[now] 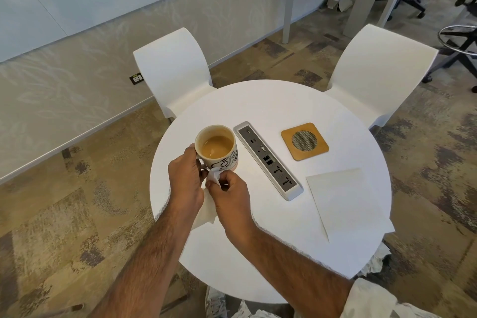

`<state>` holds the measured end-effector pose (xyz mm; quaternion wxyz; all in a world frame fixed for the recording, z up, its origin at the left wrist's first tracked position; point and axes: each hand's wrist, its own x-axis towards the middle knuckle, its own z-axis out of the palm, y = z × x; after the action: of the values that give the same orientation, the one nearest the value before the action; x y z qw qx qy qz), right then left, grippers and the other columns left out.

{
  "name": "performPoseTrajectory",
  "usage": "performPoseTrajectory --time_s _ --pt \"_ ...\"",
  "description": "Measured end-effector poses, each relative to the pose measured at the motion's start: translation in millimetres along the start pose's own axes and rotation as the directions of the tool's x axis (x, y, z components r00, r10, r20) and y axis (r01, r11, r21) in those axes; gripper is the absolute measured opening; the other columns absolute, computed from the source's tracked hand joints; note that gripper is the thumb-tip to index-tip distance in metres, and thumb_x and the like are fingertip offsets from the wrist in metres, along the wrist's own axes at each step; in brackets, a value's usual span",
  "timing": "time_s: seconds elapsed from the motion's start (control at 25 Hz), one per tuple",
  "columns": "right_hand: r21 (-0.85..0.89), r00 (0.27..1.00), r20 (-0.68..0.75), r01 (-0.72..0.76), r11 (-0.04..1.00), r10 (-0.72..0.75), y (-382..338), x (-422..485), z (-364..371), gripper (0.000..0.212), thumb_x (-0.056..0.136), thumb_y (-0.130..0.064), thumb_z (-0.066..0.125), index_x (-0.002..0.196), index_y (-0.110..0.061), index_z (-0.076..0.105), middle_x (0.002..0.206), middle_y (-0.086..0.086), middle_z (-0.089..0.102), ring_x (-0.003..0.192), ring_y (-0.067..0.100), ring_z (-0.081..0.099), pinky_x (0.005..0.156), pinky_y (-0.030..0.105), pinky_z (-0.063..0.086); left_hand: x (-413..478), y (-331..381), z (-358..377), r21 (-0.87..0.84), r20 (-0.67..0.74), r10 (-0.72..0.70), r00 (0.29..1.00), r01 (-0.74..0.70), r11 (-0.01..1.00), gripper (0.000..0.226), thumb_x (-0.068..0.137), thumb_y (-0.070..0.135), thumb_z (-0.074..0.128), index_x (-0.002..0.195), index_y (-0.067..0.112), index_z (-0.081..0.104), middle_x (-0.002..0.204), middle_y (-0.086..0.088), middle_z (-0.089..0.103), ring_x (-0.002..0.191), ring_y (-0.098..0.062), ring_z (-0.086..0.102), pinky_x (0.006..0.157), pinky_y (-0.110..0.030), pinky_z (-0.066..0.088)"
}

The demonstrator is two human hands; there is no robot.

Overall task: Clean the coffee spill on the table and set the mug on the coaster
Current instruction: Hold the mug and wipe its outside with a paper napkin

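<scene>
Two bare forearms come up from the bottom of the frame and meet at centre left over the round white bench. The left hand is curled round the handle side of the mug, most likely to steady it while it is wiped. The right hand has its fingers bunched, pinching a crumpled white tissue against the lower wall of the mug by the handle, while the rest of the tissue trails down between the wrists. This looks like drips being wiped off the mug's outside so it will not mark the coaster. The mug holds milky coffee well below the rim. Whether its base rests on the bench or is lifted slightly cannot be told. No spill shows on the bare top, and any left would be hidden under the hands or mug. Just right of the mug a grey socket strip runs diagonally across the centre. Lower right, a flat paper napkin lies spread near the edge, presumably as a spare. Beyond the strip, at centre right, the square wooden coaster with its mesh centre sits empty, well apart from the mug. Two white chairs stand at the far rim.
</scene>
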<state>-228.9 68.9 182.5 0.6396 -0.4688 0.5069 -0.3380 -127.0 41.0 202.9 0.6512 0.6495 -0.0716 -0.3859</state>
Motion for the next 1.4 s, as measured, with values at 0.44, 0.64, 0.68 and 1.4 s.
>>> performPoseTrajectory --time_s 0.44,0.64,0.68,1.4 --pt "0.527 0.946 0.208 -0.322 0.786 0.248 16.7 43.8 -21.6 0.039 0.093 0.008 0.047 0.127 0.007 0.064 0.130 0.032 0.065 0.117 0.047 0.064 0.108 0.058 0.049 -0.9 4.5 -3.5 -0.010 0.040 -0.024 0.999 0.024 1.000 0.036 0.088 0.016 0.064 0.053 0.024 0.067 0.049 0.007 0.040 0.048 -0.011 0.040 0.046 -0.025 0.036" --pt "0.621 0.861 0.430 -0.501 0.603 0.274 5.9 68.4 -40.5 0.049 0.101 -0.009 0.045 0.145 0.013 0.046 0.150 0.034 0.047 0.142 0.043 0.046 0.121 0.052 0.034 -4.8 7.4 -4.4 0.013 0.101 -0.019 0.995 0.018 1.000 0.036 0.089 0.016 0.065 0.054 0.025 0.070 0.047 0.010 0.039 0.045 -0.007 0.036 0.046 -0.024 0.035" --pt "0.615 0.858 0.438 -0.504 0.607 0.269 4.2 72.4 -42.9 0.050 0.101 -0.010 0.045 0.146 0.013 0.045 0.150 0.033 0.047 0.139 0.042 0.048 0.120 0.052 0.036 -5.6 9.1 -3.4 0.016 0.115 -0.013 0.993 0.011 1.000 0.036 0.089 0.016 0.065 0.054 0.025 0.071 0.047 0.011 0.041 0.044 -0.006 0.036 0.046 -0.024 0.035" --pt "0.035 0.935 0.330 0.125 0.992 -0.130 -62.0 126.8 -79.8 0.022 0.103 -0.013 0.057 0.115 -0.001 0.071 0.101 0.008 0.072 0.089 0.017 0.067 0.076 0.029 0.056 22.4 12.3 -9.8 0.051 0.103 -0.013 0.995 0.008 0.999 0.029 0.090 0.021 0.065 0.063 0.025 0.074 0.057 0.008 0.053 0.059 -0.009 0.047 0.056 -0.025 0.042"
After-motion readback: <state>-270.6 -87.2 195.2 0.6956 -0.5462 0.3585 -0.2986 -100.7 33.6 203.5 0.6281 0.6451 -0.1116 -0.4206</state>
